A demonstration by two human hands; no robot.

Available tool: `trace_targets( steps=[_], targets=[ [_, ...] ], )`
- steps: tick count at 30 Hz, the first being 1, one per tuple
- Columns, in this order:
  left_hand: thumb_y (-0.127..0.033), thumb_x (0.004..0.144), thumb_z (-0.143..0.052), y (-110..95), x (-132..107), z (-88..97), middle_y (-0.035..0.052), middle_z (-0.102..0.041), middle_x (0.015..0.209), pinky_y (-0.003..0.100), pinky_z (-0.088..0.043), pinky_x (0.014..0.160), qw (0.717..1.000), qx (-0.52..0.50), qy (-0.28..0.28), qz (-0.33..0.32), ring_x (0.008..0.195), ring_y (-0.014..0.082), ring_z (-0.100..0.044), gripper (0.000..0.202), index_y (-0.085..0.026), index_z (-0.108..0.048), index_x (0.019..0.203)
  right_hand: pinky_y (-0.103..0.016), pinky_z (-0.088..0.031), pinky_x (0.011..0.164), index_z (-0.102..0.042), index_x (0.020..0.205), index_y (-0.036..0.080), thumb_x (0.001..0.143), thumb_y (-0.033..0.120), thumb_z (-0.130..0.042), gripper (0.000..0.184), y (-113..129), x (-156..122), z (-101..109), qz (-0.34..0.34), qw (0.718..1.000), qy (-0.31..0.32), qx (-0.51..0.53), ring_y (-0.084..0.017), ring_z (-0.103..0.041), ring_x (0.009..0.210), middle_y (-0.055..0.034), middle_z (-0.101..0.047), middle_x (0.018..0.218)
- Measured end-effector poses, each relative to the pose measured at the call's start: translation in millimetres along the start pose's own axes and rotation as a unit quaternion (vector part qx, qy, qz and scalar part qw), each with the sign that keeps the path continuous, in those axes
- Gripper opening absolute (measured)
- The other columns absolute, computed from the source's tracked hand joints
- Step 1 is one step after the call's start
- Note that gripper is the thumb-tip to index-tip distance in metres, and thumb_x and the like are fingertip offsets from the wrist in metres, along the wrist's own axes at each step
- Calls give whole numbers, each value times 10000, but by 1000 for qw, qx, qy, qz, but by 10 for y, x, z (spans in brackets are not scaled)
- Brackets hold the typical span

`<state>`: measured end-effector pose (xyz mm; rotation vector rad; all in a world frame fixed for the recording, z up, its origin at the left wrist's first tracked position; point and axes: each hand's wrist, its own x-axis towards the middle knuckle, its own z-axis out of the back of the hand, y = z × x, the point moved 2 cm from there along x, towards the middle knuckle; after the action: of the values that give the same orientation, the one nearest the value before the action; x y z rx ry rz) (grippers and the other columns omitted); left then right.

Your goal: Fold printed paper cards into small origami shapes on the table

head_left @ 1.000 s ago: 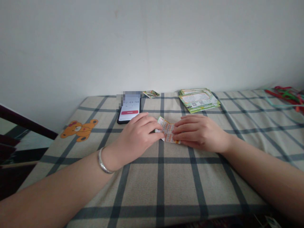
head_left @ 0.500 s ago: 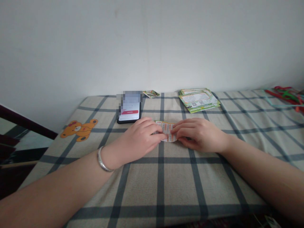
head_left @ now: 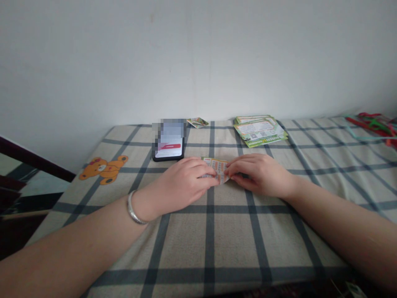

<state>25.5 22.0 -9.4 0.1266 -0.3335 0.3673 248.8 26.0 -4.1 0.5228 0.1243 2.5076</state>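
Note:
Between my hands on the checked tablecloth [head_left: 182, 248] lies a small printed paper sheet [head_left: 221, 166] with rows of orange and grey print. My left hand [head_left: 184, 182], a silver bangle at its wrist, covers the sheet's left part, with its fingers bent down onto it. At the right edge my right hand [head_left: 260, 174] pinches the paper between thumb and fingers, and that edge is bent. The text is too small to read, and my fingers hide both ends of the sheet.
Behind my left hand a phone [head_left: 169, 145] lies with its screen lit. A small green packet [head_left: 197, 122] is by the wall, and a stack of green-and-white printed cards [head_left: 260, 131] sits to its right. Red and green strips [head_left: 375, 124] lie at the far right, a bear sticker [head_left: 104, 169] at the left.
My right fingers have closed in on the paper's right edge, which is now more bent. My left fingers have slid slightly to the right over the sheet.

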Motion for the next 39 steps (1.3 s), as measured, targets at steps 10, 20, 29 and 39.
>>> trace_targets(
  steps=[10,20,29,39],
  targets=[
    [-160,925,-493,-2,-7,-15,54,-653,1140,426,-481,983,1000,-11,8,-4,1109,227,-563,261,-192,-645,1134,-232,-451,600,-585,888,193,857,272,-621,92,-104,-33,-69,-135,988,-56,53,-125,-619,666,3,-683,782],
    [-162,910,-514,-3,-11,0,62,-668,1141,407,-496,986,1000,-20,4,-24,1125,223,-581,254,-174,-642,1129,-255,-497,766,-655,911,178,900,189,-568,89,-115,8,-27,7,995,-64,80,-134,-637,857,-45,-696,931],
    [-154,910,-513,-4,-12,-10,71,-653,1166,408,-490,1007,999,-23,1,-22,1149,223,-566,258,-173,-645,1130,-274,-525,812,-708,1063,195,927,233,-549,213,-108,-34,-38,18,999,-48,5,-155,-660,932,-65,-689,1117],
    [-179,902,-543,-11,-31,-25,57,-650,1181,402,-479,1014,999,-38,3,20,1139,208,-563,280,-168,-604,1175,-336,-530,827,-711,1073,188,927,219,-530,235,-57,6,-54,5,999,-40,-31,-186,-646,935,-78,-692,1088]
  ],
)
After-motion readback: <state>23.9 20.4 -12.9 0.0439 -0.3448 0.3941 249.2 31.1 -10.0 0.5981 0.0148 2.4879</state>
